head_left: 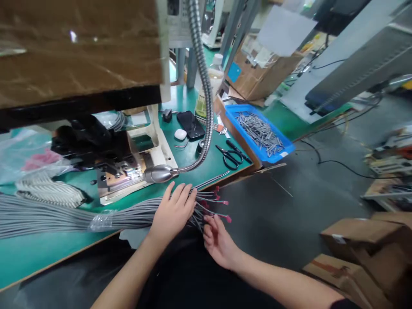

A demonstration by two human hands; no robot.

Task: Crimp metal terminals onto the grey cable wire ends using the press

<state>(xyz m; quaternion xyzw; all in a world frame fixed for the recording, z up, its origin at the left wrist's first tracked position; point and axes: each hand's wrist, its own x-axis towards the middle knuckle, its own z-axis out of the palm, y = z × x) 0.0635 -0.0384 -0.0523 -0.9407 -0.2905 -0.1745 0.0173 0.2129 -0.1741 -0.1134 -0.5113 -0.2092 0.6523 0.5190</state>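
Observation:
A thick bundle of grey cables (135,216) lies along the front edge of the green table, wrapped with clear plastic. My left hand (176,207) rests on top of the bundle near its right end, fingers lying over the cables. Several cable ends with small red connectors (228,219) stick out to the right, past the table edge. Just below them is my right hand (219,241), its fingers curled and thumb near the index finger beside the cable ends. Whatever its fingertips pinch is too small to make out.
A machine (128,171) with a flexible metal lamp (206,86) stands behind the bundle. Black scissors (231,158), a phone (190,125), a bottle (212,81) and a blue tray (286,151) of grey pieces lie further back. Cardboard boxes (346,274) sit at lower right.

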